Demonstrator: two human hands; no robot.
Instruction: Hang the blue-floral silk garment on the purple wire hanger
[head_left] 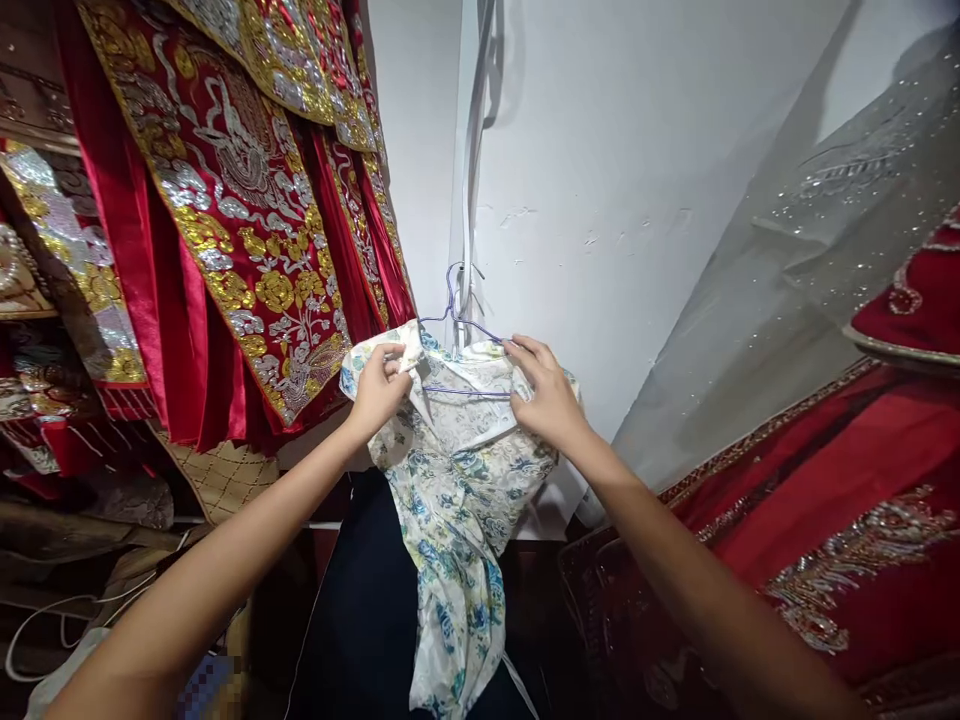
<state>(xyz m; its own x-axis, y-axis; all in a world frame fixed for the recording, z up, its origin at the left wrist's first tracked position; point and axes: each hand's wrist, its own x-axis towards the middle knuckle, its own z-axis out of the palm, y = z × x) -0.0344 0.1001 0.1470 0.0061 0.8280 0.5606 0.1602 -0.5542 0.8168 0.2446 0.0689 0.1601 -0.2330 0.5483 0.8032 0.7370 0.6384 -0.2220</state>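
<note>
White wall (600, 130) is backing a floral top (450, 510)

Left fingers (390, 349) are pinching the top near one shoulder, right fingers (529, 350) near the other; a purple hanger (451, 303) is sitting inside its neckline. Farther left, a red embroidered garment (247, 220) is hanging.

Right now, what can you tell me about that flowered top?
The flowered top looks like thin, soft cloth, off-white with blue and yellowish-green blossoms. Its shoulders are on a thin purple hanger, the neckline open, the lower part creased and narrowing downward. The left hand grasps one shoulder, the right hand the other, in front of a white wall.
</note>
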